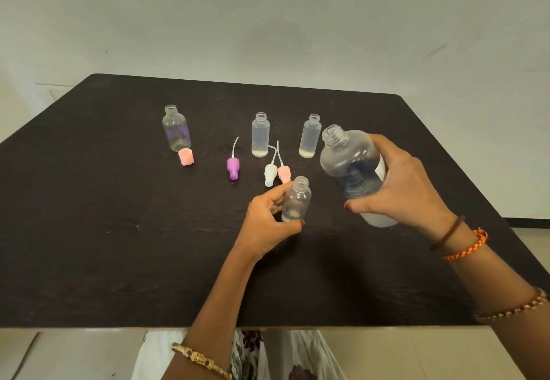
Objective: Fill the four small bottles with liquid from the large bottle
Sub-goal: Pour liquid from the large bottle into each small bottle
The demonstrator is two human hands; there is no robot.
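While my right hand [398,189] wraps its fingers round the large bottle [352,171], tilting its open mouth toward ten o'clock above the dark table [119,230], my left hand [268,222] pinches a small bottle [296,199], upright, between thumb and fingertips. At twelve o'clock from it stand two slim bottles [260,135] [310,137], open, a little liquid in each. Out at ten o'clock stands the round bottle [176,129], a pink cap [186,157] just beside it. Three spray tops [233,168] lie between.
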